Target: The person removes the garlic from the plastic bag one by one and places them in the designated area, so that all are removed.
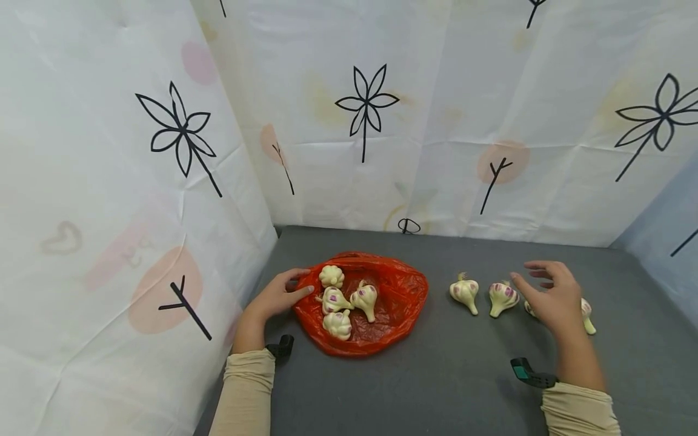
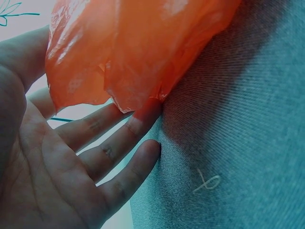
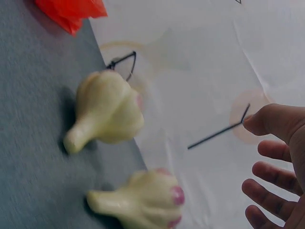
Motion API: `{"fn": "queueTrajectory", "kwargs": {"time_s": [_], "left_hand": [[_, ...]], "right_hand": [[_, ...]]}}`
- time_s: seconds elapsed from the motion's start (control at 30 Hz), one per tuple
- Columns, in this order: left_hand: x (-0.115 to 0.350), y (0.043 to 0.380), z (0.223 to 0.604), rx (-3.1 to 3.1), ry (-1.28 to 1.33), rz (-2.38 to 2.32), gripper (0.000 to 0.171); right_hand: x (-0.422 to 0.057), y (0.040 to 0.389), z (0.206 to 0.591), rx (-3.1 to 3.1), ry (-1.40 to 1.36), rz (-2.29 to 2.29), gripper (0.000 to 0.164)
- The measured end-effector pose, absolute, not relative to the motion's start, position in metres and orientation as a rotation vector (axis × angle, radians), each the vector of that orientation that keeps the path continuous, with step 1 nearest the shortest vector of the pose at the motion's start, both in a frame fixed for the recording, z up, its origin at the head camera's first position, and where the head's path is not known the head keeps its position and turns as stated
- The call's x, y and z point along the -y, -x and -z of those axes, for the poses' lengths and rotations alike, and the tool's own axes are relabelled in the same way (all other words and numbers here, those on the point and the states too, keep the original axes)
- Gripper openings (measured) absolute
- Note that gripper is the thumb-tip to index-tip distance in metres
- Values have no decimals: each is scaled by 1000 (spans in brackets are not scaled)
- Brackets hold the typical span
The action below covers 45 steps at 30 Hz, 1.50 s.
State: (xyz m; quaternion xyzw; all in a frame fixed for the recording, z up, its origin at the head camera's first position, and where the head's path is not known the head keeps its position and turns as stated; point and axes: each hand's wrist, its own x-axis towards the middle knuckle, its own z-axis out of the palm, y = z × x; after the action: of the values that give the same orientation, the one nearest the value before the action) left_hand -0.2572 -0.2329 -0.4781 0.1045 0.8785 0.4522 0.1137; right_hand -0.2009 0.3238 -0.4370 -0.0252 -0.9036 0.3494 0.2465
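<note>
A red plastic bag (image 1: pixel 388 327) lies spread wide on the grey table, with several garlic bulbs (image 1: pixel 364 299) inside toward its left. My left hand (image 1: pixel 279 295) is at the bag's left rim, pinching the plastic between thumb and fingers; the lower fingers (image 2: pixel 128 179) stretch out beneath the edge. My right hand (image 1: pixel 553 297) hovers over a row of garlic bulbs right of the bag, fingers spread and holding nothing. Two of these bulbs, a left one (image 1: pixel 465 293) and its neighbour (image 1: pixel 503 298), show fully. The hand and arm partly hide others, including a rightmost bulb (image 1: pixel 586 316).
Behind the grey table (image 1: pixel 425 387) hangs a white cloth (image 1: pixel 436 121) printed with black flowers and twigs. The cloth also runs along the left side. A dark device is strapped to each wrist.
</note>
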Motion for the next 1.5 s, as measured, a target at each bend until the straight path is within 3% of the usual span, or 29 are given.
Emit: {"fn": "queueTrajectory", "kwargs": {"time_s": [0.9,1.5], "left_hand": [[233,259,482,-2592,-283,-1306,58],[231,255,477,-2598,-268,-1302,59]], "right_hand": [[-216,240,438,2466,-326,-1147,29],[-147,249,452,2426,-607,-1280,32]]}}
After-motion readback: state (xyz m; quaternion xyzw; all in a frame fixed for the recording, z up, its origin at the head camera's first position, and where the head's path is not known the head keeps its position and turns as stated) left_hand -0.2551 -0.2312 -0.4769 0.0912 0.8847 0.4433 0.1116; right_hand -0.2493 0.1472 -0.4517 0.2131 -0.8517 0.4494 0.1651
